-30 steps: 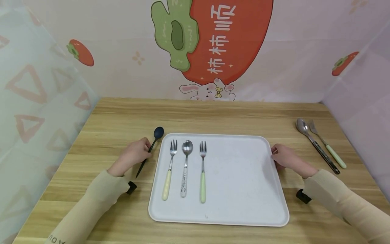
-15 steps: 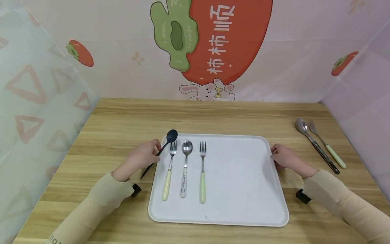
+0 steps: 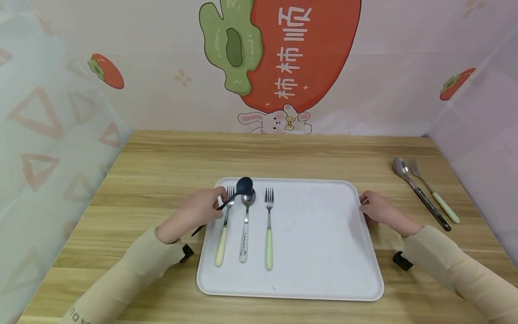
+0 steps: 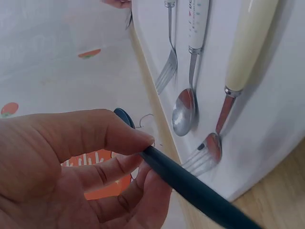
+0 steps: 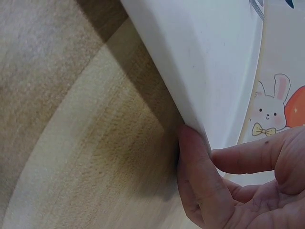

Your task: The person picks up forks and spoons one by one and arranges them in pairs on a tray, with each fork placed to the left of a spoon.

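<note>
Between thumb and fingers, my left hand (image 3: 200,207) pinches a black spoon (image 4: 183,183) by its handle. The spoon slants over the tray's left part, its bowl in front of the steel spoon's bowl in the head view. On the white tray (image 3: 319,252) lie a cream-handled fork (image 3: 221,247), a steel spoon (image 3: 244,236) with a patterned white handle, and a green-handled fork (image 3: 269,243), roughly side by side. At the tray's right edge my right hand (image 3: 380,209) grips the rim, thumb and fingers on either side of it in the right wrist view (image 5: 221,183).
Right of the tray, a steel spoon (image 3: 421,195) with a dark handle and another green-handled fork (image 3: 439,198) lie on the wooden table (image 3: 170,157). Printed cloth walls (image 3: 162,90) stand behind the table and at both sides.
My left hand has carried the black spoon rightward, from the table left of the tray to above the tray's left side. The right hand and tray have stayed in place.
</note>
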{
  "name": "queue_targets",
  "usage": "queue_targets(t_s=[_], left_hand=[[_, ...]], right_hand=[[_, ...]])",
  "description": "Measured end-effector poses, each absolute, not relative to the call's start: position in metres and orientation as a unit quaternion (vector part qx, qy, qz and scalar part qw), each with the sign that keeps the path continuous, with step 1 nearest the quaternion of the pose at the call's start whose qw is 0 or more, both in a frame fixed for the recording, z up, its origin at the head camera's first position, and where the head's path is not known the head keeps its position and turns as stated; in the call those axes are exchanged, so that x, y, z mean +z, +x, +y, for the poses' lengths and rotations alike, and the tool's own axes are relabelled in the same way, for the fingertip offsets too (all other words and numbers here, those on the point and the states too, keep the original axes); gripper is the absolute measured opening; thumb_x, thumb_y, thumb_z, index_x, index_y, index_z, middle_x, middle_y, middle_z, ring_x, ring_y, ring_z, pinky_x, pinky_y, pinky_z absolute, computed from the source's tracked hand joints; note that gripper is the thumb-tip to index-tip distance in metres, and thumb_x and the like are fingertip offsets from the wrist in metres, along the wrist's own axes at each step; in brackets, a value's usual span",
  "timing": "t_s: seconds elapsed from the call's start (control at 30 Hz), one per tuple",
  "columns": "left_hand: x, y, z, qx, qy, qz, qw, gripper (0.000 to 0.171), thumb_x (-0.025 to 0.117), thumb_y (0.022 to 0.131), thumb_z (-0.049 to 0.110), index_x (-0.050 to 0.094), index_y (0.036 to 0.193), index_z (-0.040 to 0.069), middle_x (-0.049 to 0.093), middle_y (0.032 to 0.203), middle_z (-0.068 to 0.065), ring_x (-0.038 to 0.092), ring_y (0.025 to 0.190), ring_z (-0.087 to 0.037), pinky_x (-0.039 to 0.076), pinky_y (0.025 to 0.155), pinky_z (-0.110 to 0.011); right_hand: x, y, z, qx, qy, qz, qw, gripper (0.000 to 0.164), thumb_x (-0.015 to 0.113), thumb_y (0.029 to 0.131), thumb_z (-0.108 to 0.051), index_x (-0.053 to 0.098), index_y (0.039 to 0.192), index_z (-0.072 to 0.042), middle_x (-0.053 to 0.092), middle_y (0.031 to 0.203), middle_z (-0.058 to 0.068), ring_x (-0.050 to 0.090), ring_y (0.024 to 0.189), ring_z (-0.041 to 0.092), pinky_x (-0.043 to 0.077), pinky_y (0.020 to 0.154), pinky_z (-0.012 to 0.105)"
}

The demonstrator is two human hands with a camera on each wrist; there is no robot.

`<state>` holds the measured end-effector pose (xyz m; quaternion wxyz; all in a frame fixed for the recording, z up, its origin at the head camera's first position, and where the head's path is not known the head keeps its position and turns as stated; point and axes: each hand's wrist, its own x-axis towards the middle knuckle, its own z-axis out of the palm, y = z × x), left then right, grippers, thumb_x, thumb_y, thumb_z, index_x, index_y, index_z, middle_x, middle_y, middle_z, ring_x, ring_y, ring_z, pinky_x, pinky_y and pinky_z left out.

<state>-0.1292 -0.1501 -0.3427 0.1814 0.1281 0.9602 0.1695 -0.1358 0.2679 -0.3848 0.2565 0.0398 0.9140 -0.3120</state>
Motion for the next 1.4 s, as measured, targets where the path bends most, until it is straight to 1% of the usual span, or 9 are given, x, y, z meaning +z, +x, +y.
queue_targets(t_s=[0.2,0.57,0.77,0.9,1.07,1.4], left_hand=[[-0.338,-0.127,-0.14,0.152,0.144,0.962,0.176,0.021,0.063,0.075,0.008,0.055,0.094,0.013,0.051,0.066,0.0,0.046,0.056,-0.015,0.036,0.046,-0.024],[-0.338,-0.123,-0.118,0.146,0.162,0.957,0.19,0.019,0.064,0.073,0.006,0.056,0.088,0.013,0.051,0.066,0.002,0.047,0.057,-0.014,0.037,0.047,-0.024],[-0.345,-0.12,-0.105,0.141,0.184,0.954,0.192,0.016,0.067,0.073,0.006,0.057,0.084,0.012,0.053,0.068,0.002,0.048,0.062,-0.014,0.038,0.05,-0.024],[-0.348,-0.118,-0.096,0.126,0.195,0.954,0.188,0.015,0.068,0.072,0.006,0.057,0.081,0.011,0.054,0.07,0.002,0.048,0.063,-0.015,0.04,0.052,-0.026],[-0.348,-0.117,-0.087,0.123,0.199,0.953,0.192,0.016,0.069,0.071,0.006,0.058,0.082,0.01,0.056,0.07,0.001,0.05,0.062,-0.014,0.042,0.052,-0.026],[-0.354,-0.114,-0.076,0.133,0.22,0.945,0.203,0.017,0.068,0.07,0.006,0.056,0.08,0.01,0.052,0.066,0.002,0.048,0.059,-0.014,0.039,0.048,-0.025]], right_hand=[[-0.385,-0.136,0.267,-0.312,0.034,0.914,0.255,0.029,0.041,0.087,0.0,0.04,0.11,0.018,0.053,0.098,0.032,0.06,0.06,0.017,0.054,0.053,0.031],[-0.385,-0.135,0.27,-0.311,0.04,0.915,0.255,0.03,0.041,0.087,0.0,0.039,0.111,0.018,0.051,0.1,0.033,0.06,0.064,0.018,0.053,0.054,0.031],[-0.384,-0.135,0.267,-0.301,0.043,0.916,0.26,0.031,0.041,0.088,-0.001,0.039,0.113,0.017,0.052,0.103,0.032,0.06,0.067,0.018,0.053,0.055,0.03],[-0.384,-0.134,0.267,-0.306,0.04,0.916,0.256,0.029,0.041,0.088,0.0,0.04,0.111,0.017,0.052,0.099,0.031,0.06,0.065,0.018,0.054,0.055,0.03],[-0.384,-0.134,0.267,-0.308,0.035,0.916,0.252,0.027,0.041,0.087,0.0,0.04,0.109,0.017,0.053,0.096,0.03,0.059,0.062,0.017,0.053,0.054,0.031],[-0.382,-0.134,0.267,-0.304,0.031,0.918,0.254,0.029,0.041,0.087,0.0,0.04,0.11,0.018,0.054,0.095,0.029,0.059,0.06,0.015,0.053,0.053,0.03]])
